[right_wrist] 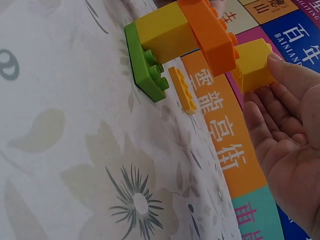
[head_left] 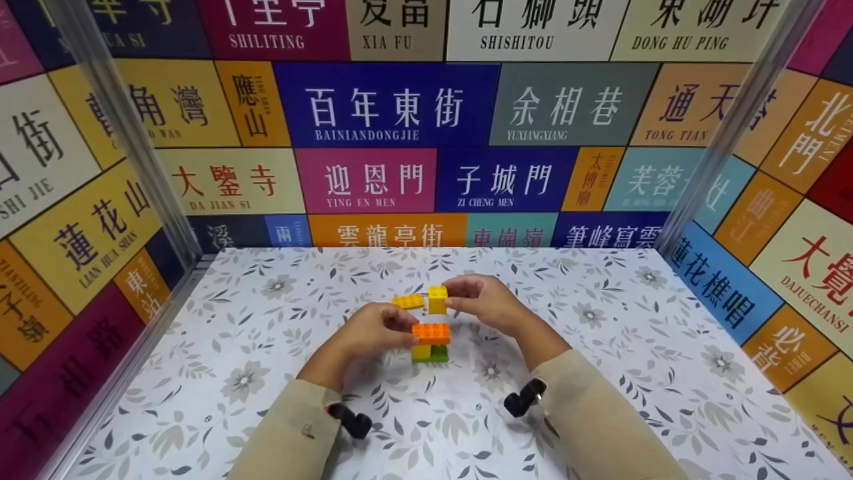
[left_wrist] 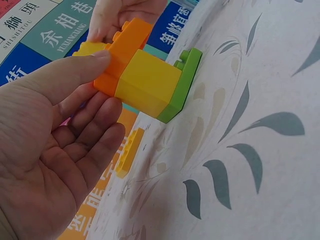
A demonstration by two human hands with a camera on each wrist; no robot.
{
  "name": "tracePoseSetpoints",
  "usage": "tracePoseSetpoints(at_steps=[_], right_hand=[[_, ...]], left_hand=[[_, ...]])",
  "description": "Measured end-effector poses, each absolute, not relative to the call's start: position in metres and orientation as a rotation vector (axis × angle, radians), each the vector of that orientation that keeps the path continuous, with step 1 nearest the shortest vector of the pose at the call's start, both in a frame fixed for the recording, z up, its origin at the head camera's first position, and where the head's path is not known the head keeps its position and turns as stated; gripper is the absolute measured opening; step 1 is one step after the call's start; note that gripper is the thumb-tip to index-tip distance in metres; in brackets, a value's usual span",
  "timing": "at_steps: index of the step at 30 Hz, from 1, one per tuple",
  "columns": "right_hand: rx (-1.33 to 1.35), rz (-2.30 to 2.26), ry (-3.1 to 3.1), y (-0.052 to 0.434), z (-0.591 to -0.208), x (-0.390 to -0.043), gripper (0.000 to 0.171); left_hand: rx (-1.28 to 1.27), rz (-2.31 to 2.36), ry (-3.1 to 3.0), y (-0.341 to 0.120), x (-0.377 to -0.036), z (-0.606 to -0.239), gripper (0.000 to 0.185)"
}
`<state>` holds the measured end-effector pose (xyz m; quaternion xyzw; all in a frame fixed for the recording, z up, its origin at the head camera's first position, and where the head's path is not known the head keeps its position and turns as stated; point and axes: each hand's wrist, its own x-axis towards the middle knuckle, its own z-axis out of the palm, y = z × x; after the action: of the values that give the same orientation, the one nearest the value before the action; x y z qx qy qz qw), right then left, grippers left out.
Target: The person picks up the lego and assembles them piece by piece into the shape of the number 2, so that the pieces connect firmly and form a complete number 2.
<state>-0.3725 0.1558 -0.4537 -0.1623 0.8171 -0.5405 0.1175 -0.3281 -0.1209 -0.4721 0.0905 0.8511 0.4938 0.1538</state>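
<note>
My left hand pinches the orange brick between thumb and fingers. That orange brick sits on a yellow block, which stands on one end of a green brick; beyond the block, the green studs show under the orange overhang. In my right hand a separate yellow block is held by thumb and fingertips. It is raised just behind the orange brick in the head view. Behind the stack, a flat yellow brick lies on the table, studs up.
The table has a white cover with grey leaves and flowers. Upright panels with colourful street-name signs enclose it at the back and both sides. Each sleeve carries a black wrist camera at its cuff.
</note>
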Motion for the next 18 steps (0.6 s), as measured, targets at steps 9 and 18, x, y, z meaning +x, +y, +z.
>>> tracePoseSetpoints(at_steps=[9,18], right_hand=[[-0.518,-1.717,2.271,0.162,-0.446,-0.359,0.041],[-0.513,-1.715,2.254,0.166,-0.447,-0.353,0.041]], left_hand=[[0.22,1.412,2.427,-0.12,-0.327,-0.47,0.027],[0.228,1.405,2.437,-0.12,-0.327,-0.47,0.027]])
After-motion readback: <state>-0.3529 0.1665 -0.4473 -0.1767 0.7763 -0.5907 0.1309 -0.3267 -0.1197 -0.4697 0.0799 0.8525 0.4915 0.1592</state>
